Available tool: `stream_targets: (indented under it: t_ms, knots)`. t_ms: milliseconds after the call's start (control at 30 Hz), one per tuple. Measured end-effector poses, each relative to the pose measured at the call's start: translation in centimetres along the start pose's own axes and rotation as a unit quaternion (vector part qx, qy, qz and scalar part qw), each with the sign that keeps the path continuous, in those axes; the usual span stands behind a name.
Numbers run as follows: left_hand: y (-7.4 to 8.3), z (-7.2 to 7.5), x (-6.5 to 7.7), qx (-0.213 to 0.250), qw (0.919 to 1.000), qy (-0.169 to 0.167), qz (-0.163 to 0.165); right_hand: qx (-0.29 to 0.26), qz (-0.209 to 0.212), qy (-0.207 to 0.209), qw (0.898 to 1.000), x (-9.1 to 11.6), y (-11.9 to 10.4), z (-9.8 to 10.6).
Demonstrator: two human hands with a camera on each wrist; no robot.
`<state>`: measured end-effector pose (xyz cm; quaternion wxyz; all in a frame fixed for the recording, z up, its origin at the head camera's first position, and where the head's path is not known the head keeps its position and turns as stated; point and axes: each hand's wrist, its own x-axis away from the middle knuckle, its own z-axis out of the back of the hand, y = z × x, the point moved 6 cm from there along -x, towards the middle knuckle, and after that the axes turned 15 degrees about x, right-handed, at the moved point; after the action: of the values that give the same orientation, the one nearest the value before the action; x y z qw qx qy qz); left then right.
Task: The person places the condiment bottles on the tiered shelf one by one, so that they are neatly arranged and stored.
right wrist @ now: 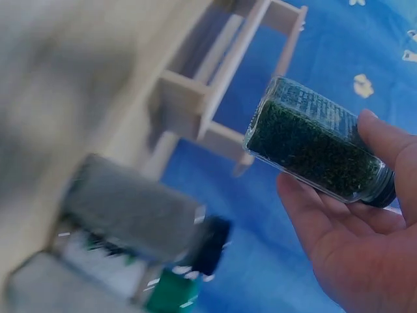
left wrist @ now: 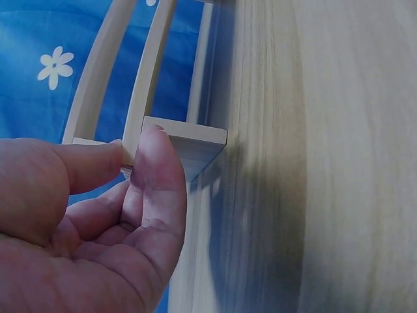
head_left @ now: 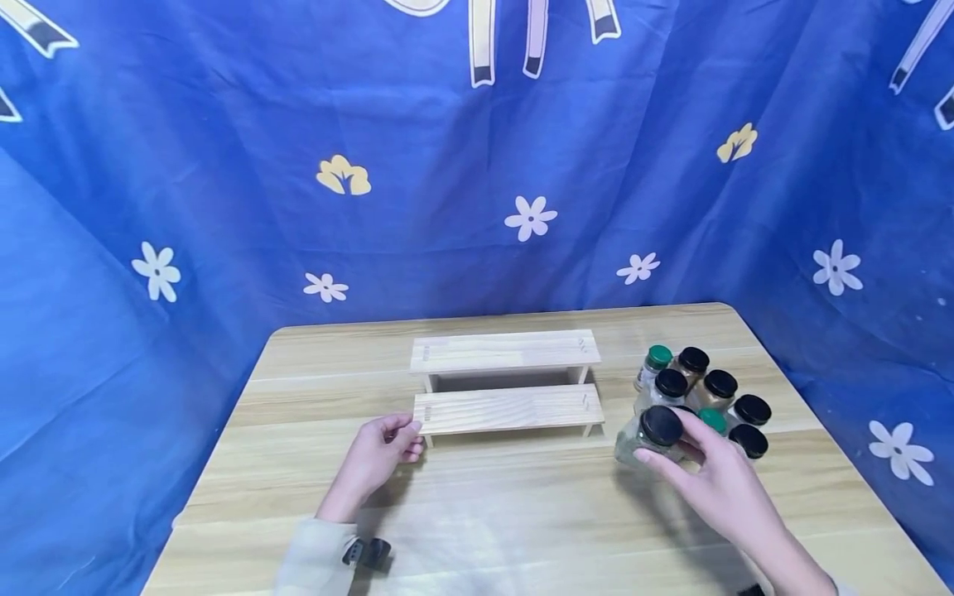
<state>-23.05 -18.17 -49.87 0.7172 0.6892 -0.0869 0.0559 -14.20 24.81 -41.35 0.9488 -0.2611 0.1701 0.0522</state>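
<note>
My left hand (head_left: 378, 454) is at the left end of a two-step wooden rack (head_left: 508, 409). Thumb and fingers pinch the edge of its lower board, as the left wrist view shows close up. In my right hand (head_left: 721, 484) is a clear spice jar (right wrist: 313, 143) of dried green herbs with a black lid. Thumb and fingers grip it near the lid; it looks raised off the table, in front of a cluster of other jars. In the right wrist view, a nearby jar with grey contents (right wrist: 133, 205) is blurred.
Several spice jars with black lids (head_left: 720, 383) and green lids (head_left: 659, 357) stand close together at the table's right side. The rack's upper board (head_left: 505, 351) lies behind the lower one. A blue patterned cloth (head_left: 447, 232) surrounds the wooden table (head_left: 313, 389) at the back and sides.
</note>
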Motion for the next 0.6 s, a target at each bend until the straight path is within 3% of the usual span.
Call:
stream_targets:
  t_ms: [267, 600]
  knots:
    - [-0.1, -0.1, 0.1, 0.001, 1.0000, 0.007, -0.005, -0.035, 0.063, -0.006, 0.997, -3.8, -4.1, -0.6]
    - [-0.3, 0.0, 0.0, -0.001, 0.9999, 0.009, -0.006, -0.130, 0.083, -0.065, 0.986, -8.3, -8.9, -4.2]
